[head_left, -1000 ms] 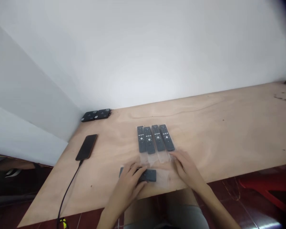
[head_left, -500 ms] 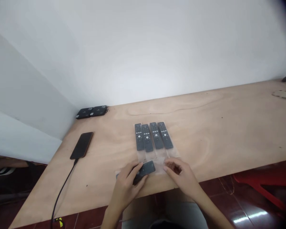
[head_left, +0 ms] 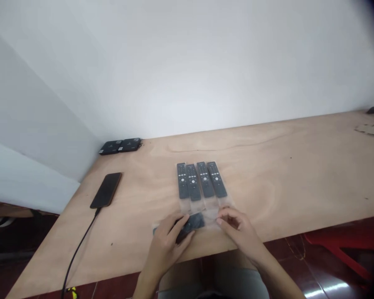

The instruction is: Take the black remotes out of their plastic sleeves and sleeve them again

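My left hand [head_left: 171, 238] is closed around a dark remote control [head_left: 195, 222] near the table's front edge, with much of the remote hidden under the fingers. Clear plastic film extends from the remote's right end. At that film, a thin clear plastic sleeve [head_left: 210, 216], my right hand [head_left: 237, 226] pinches with thumb and fingertips. Just beyond both hands, several black remote controls [head_left: 193, 182] lie side by side, buttons up, each in a clear sleeve whose loose end points toward me.
On the left of the wooden table [head_left: 143, 187] lies a phone [head_left: 106, 190] with a black cable [head_left: 81, 247] running over the front edge. Two flat black boxes [head_left: 120, 146] sit in the back left corner by the wall. A red chair [head_left: 339, 245] stands at the right.
The view has tilted slightly. My right hand keeps its pinch on the plastic, and the remote's right end looks hazier, as if under film. The row of remotes stays put.
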`<state>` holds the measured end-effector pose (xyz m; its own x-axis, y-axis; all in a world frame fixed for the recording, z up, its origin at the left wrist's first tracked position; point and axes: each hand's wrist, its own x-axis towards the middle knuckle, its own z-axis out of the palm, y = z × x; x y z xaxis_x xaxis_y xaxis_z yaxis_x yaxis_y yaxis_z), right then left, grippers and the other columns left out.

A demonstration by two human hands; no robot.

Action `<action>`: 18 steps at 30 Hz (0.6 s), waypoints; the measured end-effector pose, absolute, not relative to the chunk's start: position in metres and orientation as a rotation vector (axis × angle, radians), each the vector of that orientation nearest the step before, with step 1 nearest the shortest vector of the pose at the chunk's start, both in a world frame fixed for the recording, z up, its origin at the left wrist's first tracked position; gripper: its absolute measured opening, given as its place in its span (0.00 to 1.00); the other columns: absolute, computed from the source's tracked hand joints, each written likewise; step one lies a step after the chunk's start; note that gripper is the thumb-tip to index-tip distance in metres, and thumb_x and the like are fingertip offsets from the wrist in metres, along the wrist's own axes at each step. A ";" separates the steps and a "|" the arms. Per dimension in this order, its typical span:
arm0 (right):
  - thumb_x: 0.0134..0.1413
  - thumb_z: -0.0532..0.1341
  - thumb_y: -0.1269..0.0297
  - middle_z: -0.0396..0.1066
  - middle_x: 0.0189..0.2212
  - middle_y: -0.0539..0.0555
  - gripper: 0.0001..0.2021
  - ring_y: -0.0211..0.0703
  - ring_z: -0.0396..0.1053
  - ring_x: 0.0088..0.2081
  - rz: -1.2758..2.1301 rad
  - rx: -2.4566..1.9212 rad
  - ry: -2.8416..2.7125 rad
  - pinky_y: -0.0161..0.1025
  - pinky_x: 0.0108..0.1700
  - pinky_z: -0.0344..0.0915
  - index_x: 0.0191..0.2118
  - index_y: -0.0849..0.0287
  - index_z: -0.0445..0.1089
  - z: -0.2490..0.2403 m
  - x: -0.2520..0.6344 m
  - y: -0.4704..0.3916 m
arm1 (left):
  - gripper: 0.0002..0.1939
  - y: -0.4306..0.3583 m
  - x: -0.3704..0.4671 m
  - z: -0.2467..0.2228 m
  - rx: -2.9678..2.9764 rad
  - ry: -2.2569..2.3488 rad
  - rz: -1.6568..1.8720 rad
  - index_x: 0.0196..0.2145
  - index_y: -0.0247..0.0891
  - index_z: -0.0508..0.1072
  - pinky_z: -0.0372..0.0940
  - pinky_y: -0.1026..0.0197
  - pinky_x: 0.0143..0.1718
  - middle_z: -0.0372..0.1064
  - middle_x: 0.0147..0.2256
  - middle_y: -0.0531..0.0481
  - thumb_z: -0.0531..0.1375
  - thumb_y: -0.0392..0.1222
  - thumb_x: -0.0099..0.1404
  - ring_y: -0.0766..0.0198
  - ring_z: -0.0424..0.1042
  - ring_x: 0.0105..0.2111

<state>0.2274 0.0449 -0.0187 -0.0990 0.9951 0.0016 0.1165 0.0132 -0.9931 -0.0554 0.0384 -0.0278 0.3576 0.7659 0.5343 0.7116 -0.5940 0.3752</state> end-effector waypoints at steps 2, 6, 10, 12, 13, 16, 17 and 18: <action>0.68 0.67 0.43 0.77 0.47 0.59 0.20 0.53 0.75 0.48 1.308 -1.197 -1.298 0.42 0.44 0.73 0.35 0.56 0.81 -0.020 0.227 0.043 | 0.21 0.038 -0.056 -0.027 2.514 1.356 1.070 0.61 0.44 0.76 0.80 0.49 0.53 0.79 0.54 0.40 0.68 0.39 0.73 0.50 0.82 0.53; 0.66 0.69 0.43 0.76 0.58 0.61 0.19 0.46 0.74 0.38 1.499 -1.184 -0.989 0.40 0.34 0.71 0.42 0.55 0.84 -0.032 0.225 0.039 | 0.24 0.036 -0.057 -0.024 2.507 1.299 1.110 0.63 0.43 0.74 0.80 0.50 0.53 0.79 0.54 0.39 0.68 0.37 0.73 0.51 0.82 0.53; 0.66 0.69 0.44 0.74 0.62 0.59 0.17 0.44 0.74 0.37 1.537 -1.191 -1.144 0.39 0.34 0.72 0.48 0.51 0.87 -0.027 0.222 0.040 | 0.24 0.034 -0.055 -0.021 2.521 1.281 1.147 0.63 0.43 0.74 0.80 0.50 0.52 0.79 0.53 0.40 0.68 0.37 0.72 0.51 0.82 0.51; 0.69 0.68 0.47 0.75 0.60 0.58 0.15 0.51 0.77 0.48 1.492 -1.146 -1.325 0.44 0.48 0.76 0.46 0.50 0.87 -0.017 0.220 0.042 | 0.23 0.033 -0.053 -0.020 2.531 1.270 1.147 0.63 0.42 0.74 0.80 0.50 0.52 0.79 0.52 0.39 0.68 0.36 0.72 0.51 0.82 0.50; 0.69 0.68 0.48 0.76 0.58 0.58 0.14 0.54 0.76 0.53 1.465 -1.118 -1.385 0.47 0.54 0.75 0.45 0.50 0.88 -0.013 0.219 0.043 | 0.23 0.033 -0.053 -0.020 2.533 1.266 1.147 0.63 0.42 0.74 0.80 0.49 0.52 0.79 0.52 0.39 0.68 0.36 0.72 0.51 0.82 0.50; 0.68 0.69 0.48 0.80 0.50 0.58 0.14 0.55 0.77 0.52 1.423 -1.093 -1.397 0.47 0.55 0.74 0.40 0.52 0.87 -0.006 0.214 0.046 | 0.23 0.032 -0.052 -0.020 2.527 1.258 1.162 0.63 0.41 0.74 0.80 0.50 0.52 0.80 0.52 0.39 0.69 0.36 0.72 0.51 0.82 0.51; 0.68 0.68 0.47 0.80 0.45 0.57 0.16 0.54 0.77 0.47 1.418 -1.112 -1.377 0.46 0.51 0.74 0.38 0.53 0.86 -0.006 0.213 0.047 | 0.23 0.032 -0.051 -0.021 2.526 1.257 1.168 0.62 0.42 0.75 0.80 0.50 0.52 0.80 0.52 0.39 0.69 0.36 0.72 0.51 0.82 0.51; 0.69 0.68 0.46 0.80 0.41 0.57 0.18 0.53 0.77 0.44 1.406 -1.134 -1.363 0.45 0.48 0.74 0.35 0.54 0.85 -0.008 0.212 0.047 | 0.23 0.032 -0.051 -0.021 2.527 1.257 1.179 0.62 0.42 0.75 0.80 0.50 0.52 0.80 0.52 0.40 0.69 0.37 0.72 0.51 0.83 0.50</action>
